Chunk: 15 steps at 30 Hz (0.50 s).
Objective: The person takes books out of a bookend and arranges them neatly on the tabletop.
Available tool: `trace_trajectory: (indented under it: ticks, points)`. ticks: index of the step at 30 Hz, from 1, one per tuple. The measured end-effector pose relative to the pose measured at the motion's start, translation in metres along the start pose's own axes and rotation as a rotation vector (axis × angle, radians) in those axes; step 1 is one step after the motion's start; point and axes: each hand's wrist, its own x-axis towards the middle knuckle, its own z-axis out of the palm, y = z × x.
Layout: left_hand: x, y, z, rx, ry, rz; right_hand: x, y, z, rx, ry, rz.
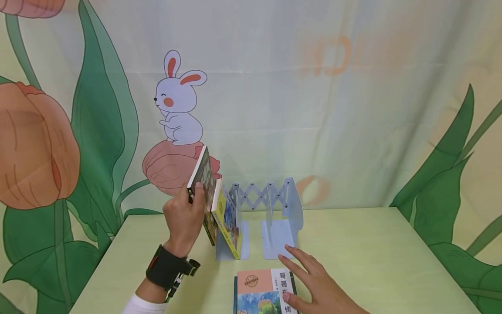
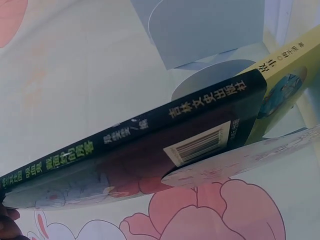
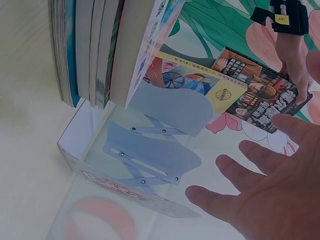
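Observation:
My left hand (image 1: 182, 218) grips a dark-covered book (image 1: 205, 176), thumb on its cover, at the left end of a pale blue folding bookend (image 1: 295, 205). The right wrist view shows that book's picture cover (image 3: 265, 90), and the left wrist view its black spine (image 2: 205, 102) and barcode. Right beside it, a yellow-spined book (image 1: 228, 222) leans in the bookend's left compartment. My right hand (image 1: 319, 279), fingers spread and holding nothing, hovers over a stack of books, whose top one (image 1: 255, 283) has a pink and blue cover.
The bookend's other dividers and crisscross links (image 1: 252, 195) stand right of the yellow book. Several books (image 3: 85, 55) lie stacked at the table's front. Behind the pale green table (image 1: 353, 235) hangs a printed curtain (image 1: 255, 87) with a rabbit and flowers.

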Motion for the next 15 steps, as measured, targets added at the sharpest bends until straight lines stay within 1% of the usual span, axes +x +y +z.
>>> trace_trajectory:
  ticks: [11, 15]
  points:
    - [0.0061, 0.0050, -0.0044, -0.024, 0.045, 0.012, 0.0001, 0.0000, -0.0005, -0.002, 0.008, -0.013]
    - [0.0076, 0.0070, -0.0070, -0.041, 0.076, 0.025, -0.0001, -0.0003, -0.0007, -0.003, 0.007, -0.009]
